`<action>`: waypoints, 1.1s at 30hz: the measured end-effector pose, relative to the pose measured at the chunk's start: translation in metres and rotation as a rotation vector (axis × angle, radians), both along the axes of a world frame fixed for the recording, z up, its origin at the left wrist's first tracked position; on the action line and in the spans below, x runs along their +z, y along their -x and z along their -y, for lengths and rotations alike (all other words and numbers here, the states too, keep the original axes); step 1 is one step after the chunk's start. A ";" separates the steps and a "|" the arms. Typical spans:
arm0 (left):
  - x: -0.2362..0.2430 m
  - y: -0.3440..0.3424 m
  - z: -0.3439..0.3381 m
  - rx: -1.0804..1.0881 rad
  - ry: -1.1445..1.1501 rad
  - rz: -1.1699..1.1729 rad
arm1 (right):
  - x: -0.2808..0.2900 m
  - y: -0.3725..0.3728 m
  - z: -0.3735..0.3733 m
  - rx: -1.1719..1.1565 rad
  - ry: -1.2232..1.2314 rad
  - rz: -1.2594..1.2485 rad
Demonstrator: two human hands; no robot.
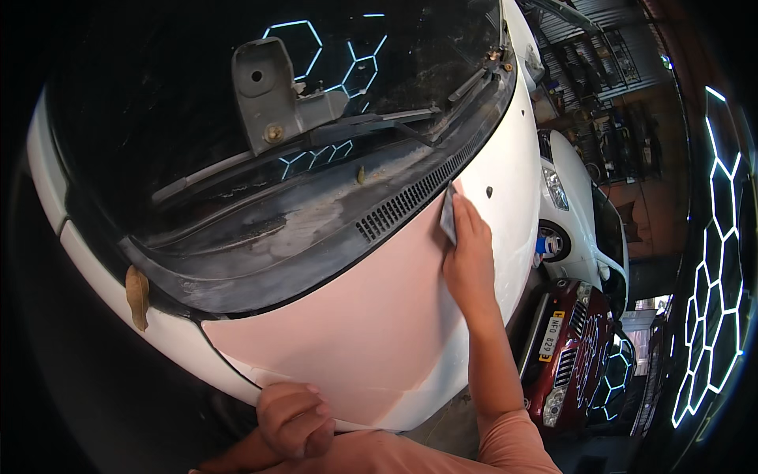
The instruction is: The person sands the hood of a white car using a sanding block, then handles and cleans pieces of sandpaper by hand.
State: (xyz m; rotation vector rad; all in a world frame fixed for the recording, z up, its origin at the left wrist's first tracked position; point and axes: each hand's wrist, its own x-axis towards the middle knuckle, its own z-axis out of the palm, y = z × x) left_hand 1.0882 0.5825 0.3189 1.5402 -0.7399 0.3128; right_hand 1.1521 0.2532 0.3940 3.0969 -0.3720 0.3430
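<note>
My right hand [471,257] presses a thin grey piece of sandpaper [448,215] against the hood beside the cowl grille. Its fingers point away from me, and the thumb side is toward the pinkish patch [347,324], a dull area on the white hood [509,178]. My left hand [292,419] is curled at the hood's near edge, close to my body. Its fingers are bent in, and the inside of the grip is hidden.
Beyond the hood are the black slotted cowl grille [410,201], a wiper arm [316,130] and a grey metal bracket [264,95]. A dry leaf [137,298] lies at left. A white car [568,189] and a dark red car [564,355] stand to the right.
</note>
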 end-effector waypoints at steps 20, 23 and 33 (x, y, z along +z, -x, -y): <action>-0.018 0.009 0.015 0.160 0.322 -0.016 | 0.040 0.095 -0.114 0.416 -0.325 -0.240; -0.022 0.007 0.011 0.116 0.198 0.047 | 0.059 0.120 -0.059 0.042 -0.870 -0.150; -0.010 0.009 0.019 0.075 0.071 0.084 | -0.081 0.252 0.147 -0.808 -1.740 0.754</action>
